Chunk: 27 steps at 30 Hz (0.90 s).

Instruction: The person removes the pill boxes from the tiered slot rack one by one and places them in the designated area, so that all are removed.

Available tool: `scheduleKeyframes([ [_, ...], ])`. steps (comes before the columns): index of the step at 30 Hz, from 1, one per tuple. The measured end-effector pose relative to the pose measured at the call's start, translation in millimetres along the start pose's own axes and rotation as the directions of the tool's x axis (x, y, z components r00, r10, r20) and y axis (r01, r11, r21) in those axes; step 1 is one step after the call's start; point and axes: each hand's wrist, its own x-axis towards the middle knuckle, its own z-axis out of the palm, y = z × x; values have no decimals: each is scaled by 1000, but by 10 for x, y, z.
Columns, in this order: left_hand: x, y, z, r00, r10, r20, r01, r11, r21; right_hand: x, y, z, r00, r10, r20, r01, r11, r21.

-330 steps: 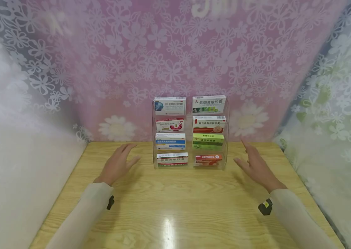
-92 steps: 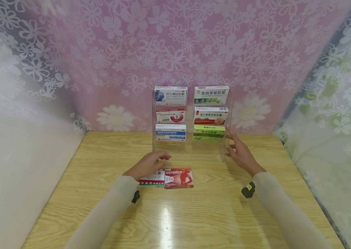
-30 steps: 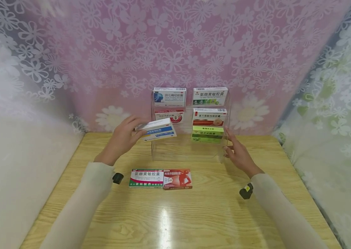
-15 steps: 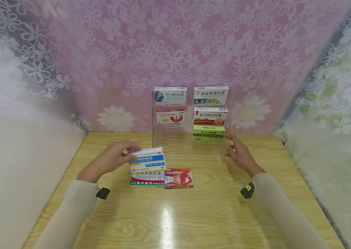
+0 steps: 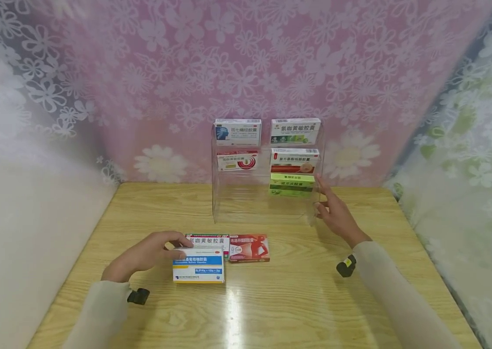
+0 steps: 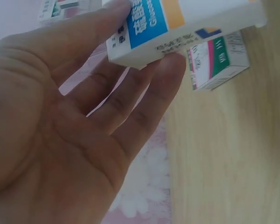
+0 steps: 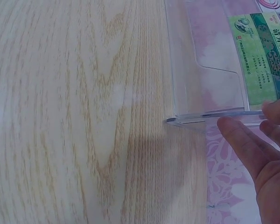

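Observation:
My left hand (image 5: 147, 252) pinches a white-and-blue medicine box (image 5: 199, 266) by its left end, with its printed face up, in front of the boxes on the table. The left wrist view shows the thumb on the printed face and fingertips underneath. Partly hidden behind it lies a white, green and pink medicine box (image 5: 207, 241). Touching that one on the right is a red ibuprofen box (image 5: 249, 248). My right hand (image 5: 338, 215) holds the right side of a clear acrylic rack (image 5: 246, 208), thumb and fingers at its edge. In the right wrist view they meet the clear side panel (image 7: 200, 113).
Two upper rows of the rack hold white medicine boxes, among them one with a blue head picture (image 5: 238, 133). A green box (image 5: 291, 185) sits in the third row, right. The wooden table (image 5: 281, 300) meets a floral backdrop (image 5: 246, 63).
Two boxes from the bottom row came to lie on the table. My left hand then lifted the white-and-blue box out of the third row and brought it toward me. The right hand stays at the rack.

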Motion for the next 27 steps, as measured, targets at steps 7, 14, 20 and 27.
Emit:
scheduleKeyframes([
  [7, 7, -76, 160, 996, 67, 61, -66, 998, -13, 14, -13, -13, 1000, -7, -1, 7, 1000, -21],
  [14, 61, -199, 270, 999, 36, 27, -36, 999, -12, -3, -8, 4, 1000, -8, -5, 8, 1000, -20],
  [20, 90, -264, 316, 999, 30, -30, -29, 999, 31, -9, -7, 2, 1000, -1, -4, 1, 1000, -21],
  [27, 207, -248, 462, 982, 60, -179, -18, 973, 228, -17, -24, -9, 1000, 13, -2, -13, 1000, -22],
])
